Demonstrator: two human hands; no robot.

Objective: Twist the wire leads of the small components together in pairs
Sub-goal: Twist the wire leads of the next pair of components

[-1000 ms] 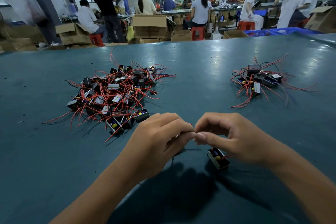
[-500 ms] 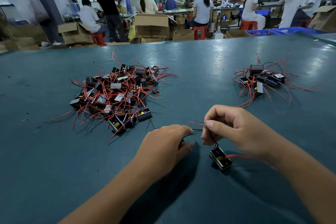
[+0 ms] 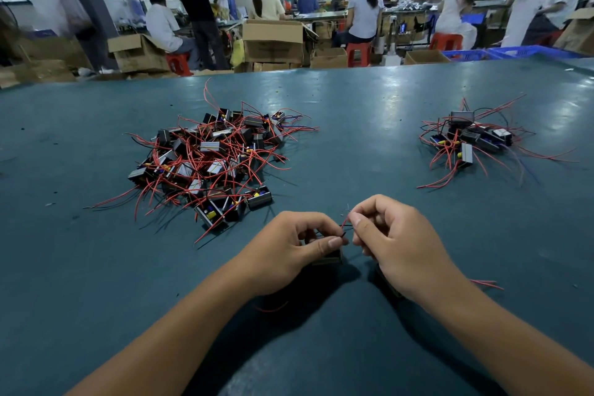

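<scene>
My left hand (image 3: 289, 247) and my right hand (image 3: 395, 244) meet over the near middle of the teal table (image 3: 353, 125). Both pinch thin red and black wire leads (image 3: 344, 224) between thumb and forefinger, fingertips almost touching. A small black component (image 3: 328, 259) sits under my left hand, mostly hidden by the fingers. A second component lies beneath my right hand, nearly all covered; its red lead (image 3: 485, 283) trails out to the right.
A big heap of black components with red leads (image 3: 209, 157) lies to the front left. A smaller pile (image 3: 472, 141) lies at the right. Beyond the table's far edge are cardboard boxes (image 3: 273, 38), red stools and several seated and standing people.
My hands moved apart with the leads stretched between them, then came back together. The component that showed under my right hand is now hidden by it.
</scene>
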